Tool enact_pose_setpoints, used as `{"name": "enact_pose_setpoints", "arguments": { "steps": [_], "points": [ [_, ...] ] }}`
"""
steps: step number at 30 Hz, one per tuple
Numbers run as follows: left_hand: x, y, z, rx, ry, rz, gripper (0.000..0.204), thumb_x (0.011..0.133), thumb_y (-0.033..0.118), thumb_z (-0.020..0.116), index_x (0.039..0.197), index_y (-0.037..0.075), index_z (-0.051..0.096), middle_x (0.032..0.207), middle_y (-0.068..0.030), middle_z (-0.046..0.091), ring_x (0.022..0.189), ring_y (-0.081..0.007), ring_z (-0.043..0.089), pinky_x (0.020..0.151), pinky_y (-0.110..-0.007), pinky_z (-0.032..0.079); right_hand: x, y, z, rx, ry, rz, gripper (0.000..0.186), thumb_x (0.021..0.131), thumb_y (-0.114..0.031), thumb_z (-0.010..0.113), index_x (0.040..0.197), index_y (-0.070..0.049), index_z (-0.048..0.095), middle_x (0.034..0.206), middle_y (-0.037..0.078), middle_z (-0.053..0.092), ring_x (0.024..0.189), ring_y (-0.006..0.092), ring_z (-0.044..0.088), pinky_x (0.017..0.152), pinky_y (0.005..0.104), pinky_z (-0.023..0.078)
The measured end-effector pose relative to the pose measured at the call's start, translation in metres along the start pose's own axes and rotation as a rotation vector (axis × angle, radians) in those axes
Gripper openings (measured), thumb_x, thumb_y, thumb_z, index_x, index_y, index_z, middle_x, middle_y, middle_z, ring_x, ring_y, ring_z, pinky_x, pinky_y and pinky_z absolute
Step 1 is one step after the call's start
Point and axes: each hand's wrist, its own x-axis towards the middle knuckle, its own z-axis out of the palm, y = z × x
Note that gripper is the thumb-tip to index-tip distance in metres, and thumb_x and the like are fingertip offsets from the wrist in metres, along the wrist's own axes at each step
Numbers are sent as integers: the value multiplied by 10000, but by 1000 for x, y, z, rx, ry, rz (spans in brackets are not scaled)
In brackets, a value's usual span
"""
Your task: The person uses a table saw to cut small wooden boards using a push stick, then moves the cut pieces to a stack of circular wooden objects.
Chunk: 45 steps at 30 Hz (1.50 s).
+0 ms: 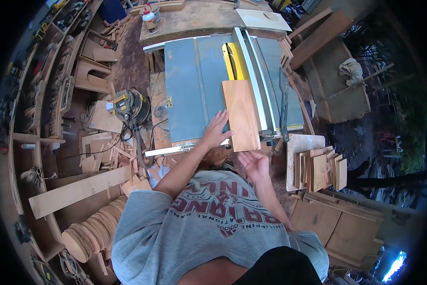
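Both unclenched, the left grip [217, 129] touches a board [242, 111] at the table's [181, 102] near edge, the right grip [255, 164] beside its end.

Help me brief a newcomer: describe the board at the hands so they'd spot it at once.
Find the bluish saw table, upper middle. Follow its silver fence to the yellow insert; the wooden board lies on its near side, left hand at its edge, right hand at its near end. Unlike the pieces bunched at the right, it lies flat and alone.
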Motion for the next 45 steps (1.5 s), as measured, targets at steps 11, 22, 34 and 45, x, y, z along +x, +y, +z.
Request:
{"name": "enact_pose_setpoints", "arguments": {
  "steps": [11,22,34,45],
  "points": [
    [-24,22,10,-175,38,-80,1075,786,454,835,1602,5,299,1629,-233,357,1504,-372,360,1215,-441,344,27,-6,4,71,-97,25,446,927,-160,522,1314,61,514,1417,243,537,1325,390,519,1069,535,432],
    [0,11,-9,60,18,2,1245,654,562,883,1577,-43,307,1594,-274,390,1495,-388,372,1235,-450,323,21,-56,-21,-1062,78,-875,217,949,-53,597,1063,1,773,902,66,770,773,176,711,732,322,573],
    [35,-4,-23,133,71,23,1244,628,591,884,1570,-19,347,1594,-218,426,1495,-318,396,1245,-495,289,89,-160,-43,-2015,626,-762,613,826,-160,644,1403,2,519,1222,301,614,1141,474,629,985,493,498],
    [60,-25,-35,182,68,12,1227,654,611,869,1578,-2,343,1624,-165,404,1525,-271,352,1270,-477,238,-137,-67,3,-1513,294,-948,418,1025,-72,517,1442,-62,541,871,119,653,724,184,654,660,343,515]
  ]
}}
